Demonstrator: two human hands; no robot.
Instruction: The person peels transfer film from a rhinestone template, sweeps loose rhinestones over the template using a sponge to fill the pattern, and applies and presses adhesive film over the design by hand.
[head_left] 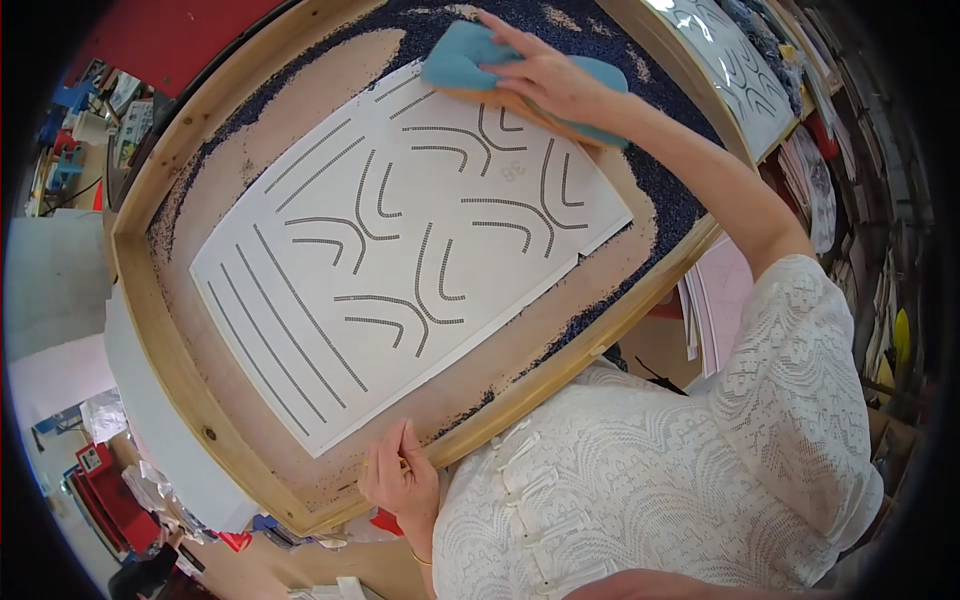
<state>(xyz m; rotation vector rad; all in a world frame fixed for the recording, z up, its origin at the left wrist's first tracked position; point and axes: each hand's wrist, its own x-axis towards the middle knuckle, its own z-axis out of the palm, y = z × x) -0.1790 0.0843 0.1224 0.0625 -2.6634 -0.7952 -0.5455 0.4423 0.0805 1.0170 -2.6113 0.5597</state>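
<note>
A white sheet (pixel 300 250) printed with black beaded lines and curved patterns lies inside a wooden-framed tray (pixel 190 400). My right hand (pixel 550 80) reaches across to the far side, its fingers spread over a blue sponge (pixel 455 58) with an orange underside. The sponge rests over the sheet's far edge and the dark blue beads (pixel 680 150). Down at the near rim is my left hand (pixel 402 472), fingers curled together, with a ring on one finger. Whether anything is pinched in it is hidden.
Dark beads are scattered thickly along the far and right sides of the tray. Another patterned sheet (pixel 735 70) lies beyond the right rim. Stacked papers and bags (pixel 850 150) crowd the right. A red surface (pixel 170 40) borders the upper left, and a red box (pixel 105 495) stands lower left.
</note>
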